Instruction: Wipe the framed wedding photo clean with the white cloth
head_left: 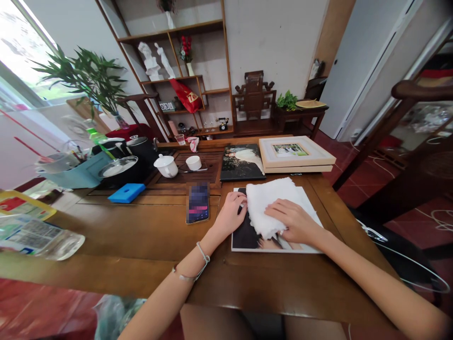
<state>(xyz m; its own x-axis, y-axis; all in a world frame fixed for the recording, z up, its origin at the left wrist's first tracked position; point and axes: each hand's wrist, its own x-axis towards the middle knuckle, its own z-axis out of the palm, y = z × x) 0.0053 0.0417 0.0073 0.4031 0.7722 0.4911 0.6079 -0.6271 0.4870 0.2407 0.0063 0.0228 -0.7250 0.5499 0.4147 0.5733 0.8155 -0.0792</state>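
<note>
A white cloth [265, 198] lies spread over a large photo panel [247, 238] near the table's right front edge. My right hand [292, 219] rests on the cloth, its fingers stretched over the lower right part, with a ring on one finger. At the panel's left edge, my left hand [231, 215] touches the border beside the cloth, its fingers curled; whether they pinch anything is too small to tell. Behind the panel lie a dark photo album [242, 165] and a stack of light wooden frames [297, 153]. A phone [198, 203] lies left of my left hand.
A blue block [126, 192], a lidded white cup [166, 166], a small white bowl [193, 163] and a black pot [120, 170] stand on the table's left half. Clear bottles [38, 236] lie far left. A dark wooden chair [382, 189] is at the right.
</note>
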